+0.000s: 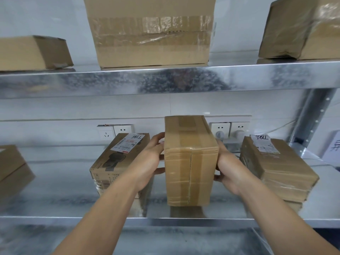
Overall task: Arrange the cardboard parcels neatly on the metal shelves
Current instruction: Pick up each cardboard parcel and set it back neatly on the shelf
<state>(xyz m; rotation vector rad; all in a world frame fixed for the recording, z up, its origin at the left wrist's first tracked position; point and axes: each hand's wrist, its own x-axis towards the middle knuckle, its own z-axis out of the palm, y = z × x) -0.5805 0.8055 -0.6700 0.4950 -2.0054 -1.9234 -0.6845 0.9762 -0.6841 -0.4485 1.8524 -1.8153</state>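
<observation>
A tall taped cardboard parcel [190, 162] stands on the lower metal shelf [55, 190], near its front edge. My left hand [149, 162] presses its left side and my right hand [227, 172] presses its right side. Just left of it stands a printed parcel [117, 161] with a white label marked 786. A flatter labelled parcel [276, 168] lies to its right, resting on another parcel. On the upper shelf [165, 80] sit a large taped parcel [152, 32], a small one [35, 52] at the left and one [301, 30] at the right.
A further parcel [11, 168] lies at the far left of the lower shelf. Wall sockets [229, 128] with plugs sit behind the held parcel. The shelf's metal upright [312, 115] rises at the right. A white sheet [333, 146] hangs beyond it.
</observation>
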